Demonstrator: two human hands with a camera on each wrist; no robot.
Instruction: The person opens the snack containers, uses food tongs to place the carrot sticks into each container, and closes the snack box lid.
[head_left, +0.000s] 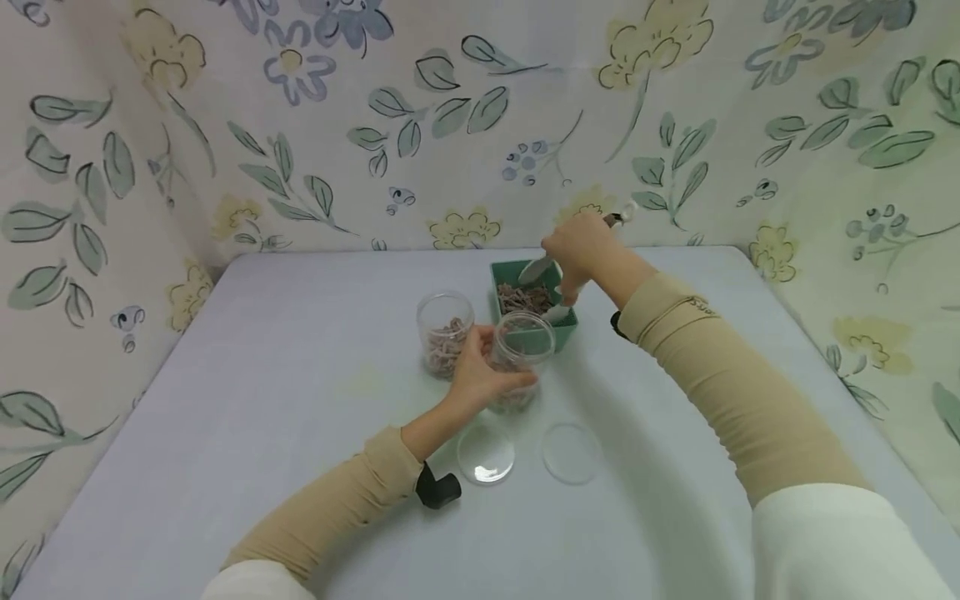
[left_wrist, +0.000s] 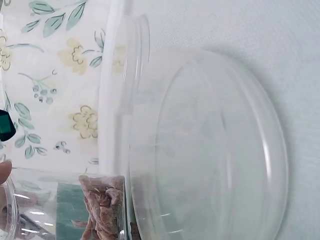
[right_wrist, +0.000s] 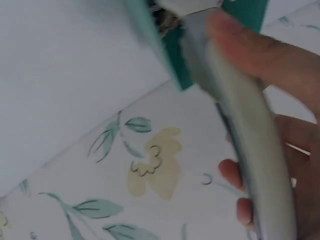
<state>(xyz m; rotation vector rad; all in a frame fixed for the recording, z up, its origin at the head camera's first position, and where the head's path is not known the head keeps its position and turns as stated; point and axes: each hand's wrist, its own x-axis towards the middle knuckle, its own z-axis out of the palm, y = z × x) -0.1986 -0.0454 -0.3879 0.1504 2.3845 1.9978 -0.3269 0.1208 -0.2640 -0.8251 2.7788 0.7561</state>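
Note:
My left hand (head_left: 483,379) grips a clear jar (head_left: 523,342), lidless, with small brown pieces at its bottom; that jar (left_wrist: 37,207) lies at the lower left of the left wrist view. To its left stands a second clear jar (head_left: 442,346), partly filled with similar pieces. My right hand (head_left: 581,250) holds tongs with pale handles (right_wrist: 250,135) over a green bin (head_left: 566,335). One paddle-like tip (head_left: 534,269) is above the brown pieces (head_left: 523,298) in the bin; the other is near its front right rim. Whether the tips hold anything is unclear.
Two clear round lids (head_left: 486,452) lie in front of the jars, one to the right of the other. A white table (head_left: 300,350) carries everything, with a floral curtain (head_left: 360,150) behind it and at both sides.

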